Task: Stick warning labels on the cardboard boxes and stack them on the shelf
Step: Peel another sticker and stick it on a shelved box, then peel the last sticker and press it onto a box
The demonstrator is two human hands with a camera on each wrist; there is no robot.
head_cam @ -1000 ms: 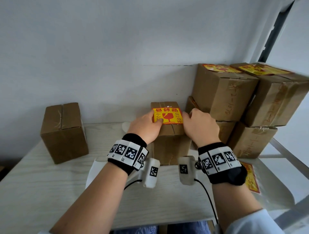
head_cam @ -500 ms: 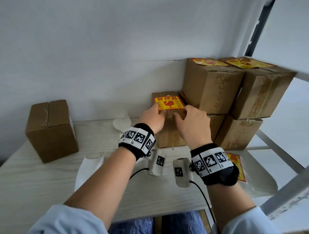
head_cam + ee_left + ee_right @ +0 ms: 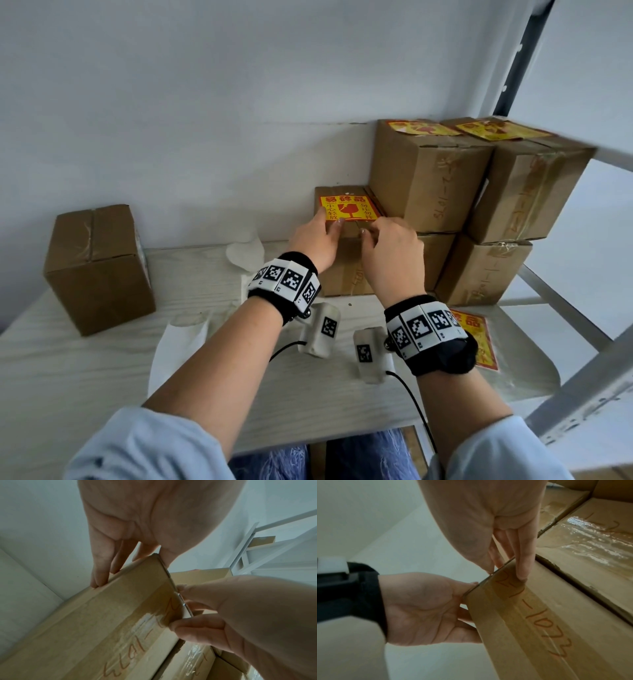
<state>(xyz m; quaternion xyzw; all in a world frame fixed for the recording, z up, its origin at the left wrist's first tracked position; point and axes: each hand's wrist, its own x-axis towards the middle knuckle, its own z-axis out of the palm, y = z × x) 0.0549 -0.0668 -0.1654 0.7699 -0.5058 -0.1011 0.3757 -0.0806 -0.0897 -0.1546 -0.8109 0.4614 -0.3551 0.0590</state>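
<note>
A cardboard box with a yellow warning label on top stands on the table against the wall, beside the stacked boxes. My left hand holds its near left top corner, fingers along the left edge and thumb on the near edge. My right hand pinches the near top edge beside it. The left wrist view shows the box with the left hand at that corner. In the right wrist view the right hand grips the edge of the box.
An unlabelled box stands at the table's left. White backing papers lie near the middle. A sheet of yellow labels lies on the right. Labelled boxes are stacked two high on the right, inside a metal shelf frame.
Both hands have slid the labelled box away from me to the wall, beside the stacked boxes. The hands now sit at its near top edge.
</note>
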